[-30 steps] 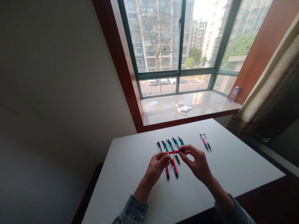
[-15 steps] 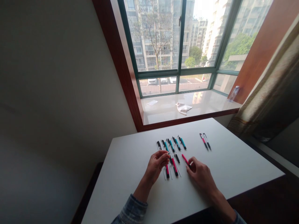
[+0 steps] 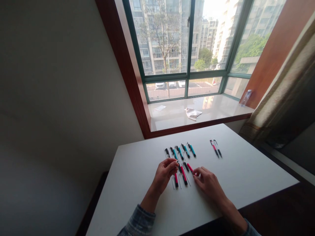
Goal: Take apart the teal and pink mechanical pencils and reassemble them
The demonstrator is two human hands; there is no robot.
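My right hand has its thumb and fingertips closed round the near end of a pink pen barrel, low over the white table. Left of that barrel lies a short black pen part. My left hand is raised above the parts, thumb and fingers pinched together; a small bit shows at the fingertips, too small to name. Below it lie pink-and-black pen barrels with thin white refills beside them, partly hidden by the hand.
Teal-and-black pen parts lie in a row farther back. Two whole pens, one pink and one white-and-black, rest at the right. Behind the table, the windowsill bears a cloth and a clear bottle.
My right hand has moved left with the pink pen barrel, bringing it beside the short black part. My left hand stays in nearly the same place, still pinched.
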